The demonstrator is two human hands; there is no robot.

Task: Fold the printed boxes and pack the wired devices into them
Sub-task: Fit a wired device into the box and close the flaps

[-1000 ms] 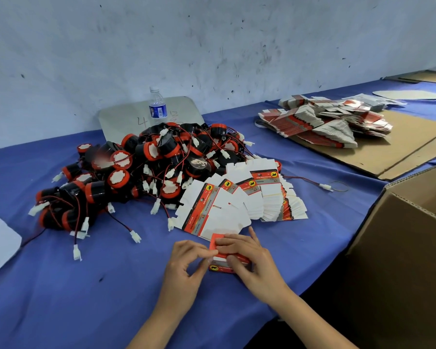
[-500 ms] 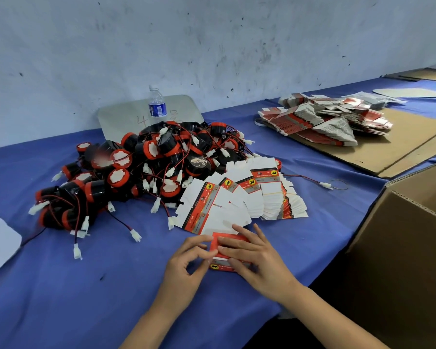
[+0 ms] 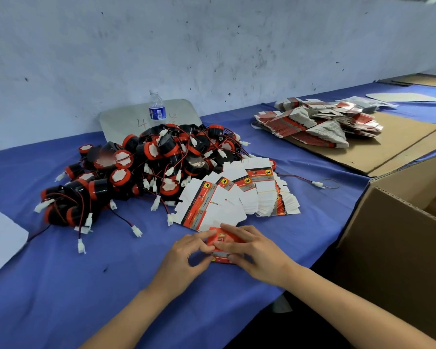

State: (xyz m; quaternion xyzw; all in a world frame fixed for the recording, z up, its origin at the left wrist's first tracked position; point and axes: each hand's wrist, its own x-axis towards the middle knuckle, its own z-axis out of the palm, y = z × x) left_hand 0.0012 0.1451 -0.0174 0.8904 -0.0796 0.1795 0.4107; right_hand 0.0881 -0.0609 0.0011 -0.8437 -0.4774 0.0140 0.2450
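A: What lies far left on the table?

B: A white sheet at about nine o'clock, partly cut off by the frame edge. Next comes the heap of black-and-red wired devices, around eleven o'clock from the hands, their white plugs trailing onto the blue cloth. Behind the heap, at twelve o'clock, a water bottle stands upright before a grey board that leans on the wall.

A: And the hands?

B: The left hand pinches the left edge of a small red printed box; its fingers curl onto the box's top. The right hand grips the same box from the right, fingers laid across it. The box sits low over the table's near edge, between both hands.

A: Beyond them?

B: A fan of flat box blanks just past the hands, at one o'clock, touching the heap. Further off at two o'clock, a bigger stack of blanks rests on brown cardboard. At three o'clock stands an open carton.
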